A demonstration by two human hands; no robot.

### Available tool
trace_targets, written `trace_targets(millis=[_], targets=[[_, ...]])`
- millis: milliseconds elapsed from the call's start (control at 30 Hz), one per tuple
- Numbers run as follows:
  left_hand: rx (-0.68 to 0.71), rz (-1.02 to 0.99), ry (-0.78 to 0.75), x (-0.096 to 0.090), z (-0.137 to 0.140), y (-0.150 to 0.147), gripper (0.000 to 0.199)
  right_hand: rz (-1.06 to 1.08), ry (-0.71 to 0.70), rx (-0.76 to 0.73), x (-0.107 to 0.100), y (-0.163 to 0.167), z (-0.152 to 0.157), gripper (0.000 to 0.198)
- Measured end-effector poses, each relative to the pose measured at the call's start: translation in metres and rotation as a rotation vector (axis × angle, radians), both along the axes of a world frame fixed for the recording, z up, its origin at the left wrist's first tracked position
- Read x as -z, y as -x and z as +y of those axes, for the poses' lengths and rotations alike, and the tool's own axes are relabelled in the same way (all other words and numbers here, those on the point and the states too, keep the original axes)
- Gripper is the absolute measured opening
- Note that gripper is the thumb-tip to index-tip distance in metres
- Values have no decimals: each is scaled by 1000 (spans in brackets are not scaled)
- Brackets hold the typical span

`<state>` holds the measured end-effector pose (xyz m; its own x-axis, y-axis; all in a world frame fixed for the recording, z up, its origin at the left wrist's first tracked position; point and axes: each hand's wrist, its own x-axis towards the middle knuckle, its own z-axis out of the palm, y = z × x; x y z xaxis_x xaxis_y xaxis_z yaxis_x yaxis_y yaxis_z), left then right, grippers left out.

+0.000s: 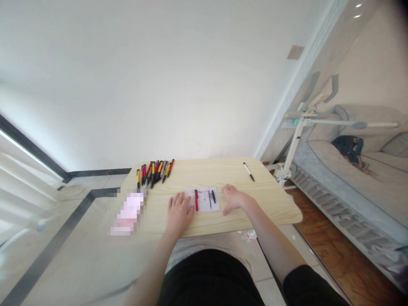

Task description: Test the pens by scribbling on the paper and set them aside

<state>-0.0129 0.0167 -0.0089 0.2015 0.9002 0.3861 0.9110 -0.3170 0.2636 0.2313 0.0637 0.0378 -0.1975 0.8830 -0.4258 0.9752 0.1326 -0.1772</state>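
Note:
A small sheet of white paper [203,206] with dark marks lies on the table between my hands. On it rest a red pen barrel [196,201], a thin dark stick like a pen refill [210,200] and a short black pen part [213,196], side by side. My left hand [179,211] lies palm down at the paper's left edge, its fingers a little apart and holding nothing. Just off the paper's right edge, my right hand [235,199] rests on the tabletop with thumb and fingers spread, also without anything in it.
Several red, yellow and grey pens [153,173] are heaped at the table's back left. One white and black pen [249,171] lies at the back right. The wooden table [267,204] stands against a wall; exercise equipment [293,146] and a sofa [325,165] are to the right.

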Motion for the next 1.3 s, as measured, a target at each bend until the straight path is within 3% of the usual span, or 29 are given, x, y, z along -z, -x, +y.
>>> trace_targets(millis=[367,867,1300], targets=[[-9,22,-12,1,0,0,35,-76,29,2,-1,6,-1,124],[-4,20,-12,1,0,0,35,-130,31,8,-12,18,-6,119],[-10,23,0,-1,-1,-1,35,-92,74,45,-10,20,-9,126]])
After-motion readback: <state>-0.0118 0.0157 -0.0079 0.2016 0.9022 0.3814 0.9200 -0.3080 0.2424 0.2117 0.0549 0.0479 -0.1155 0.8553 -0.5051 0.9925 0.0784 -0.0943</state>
